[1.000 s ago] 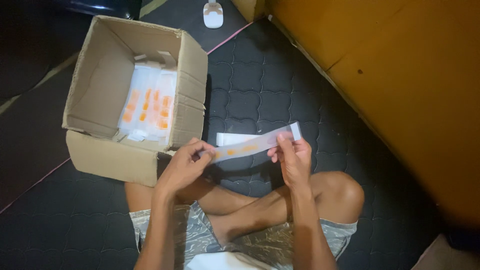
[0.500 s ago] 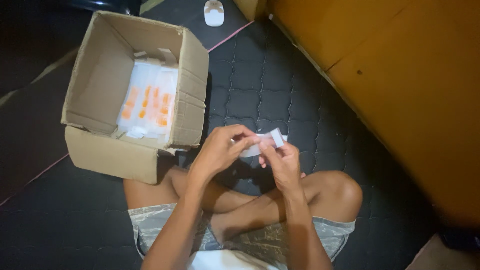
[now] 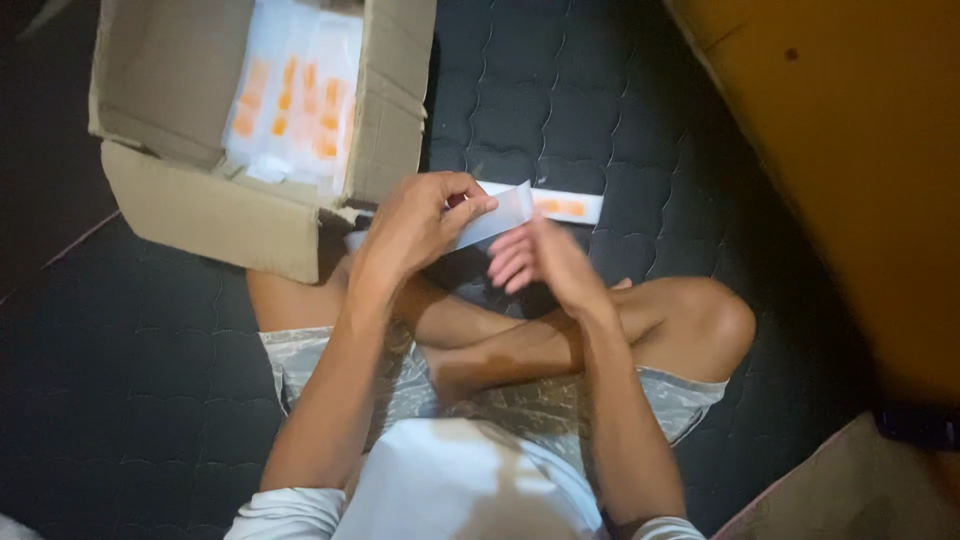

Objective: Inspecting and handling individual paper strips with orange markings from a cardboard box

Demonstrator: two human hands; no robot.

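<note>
Pinching white, orange-marked paper strip (image 3: 520, 208)

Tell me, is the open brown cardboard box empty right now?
No, the open brown cardboard box holds a stack of clear white packets with orange marks, lying flat inside it.

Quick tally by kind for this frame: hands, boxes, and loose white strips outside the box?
Hands: 2, left hand and right hand
Cardboard boxes: 1, the open box
Loose white strips: 2, folded strip pinched by the left fingers, orange-marked strip on the mat
Total: 5
</note>
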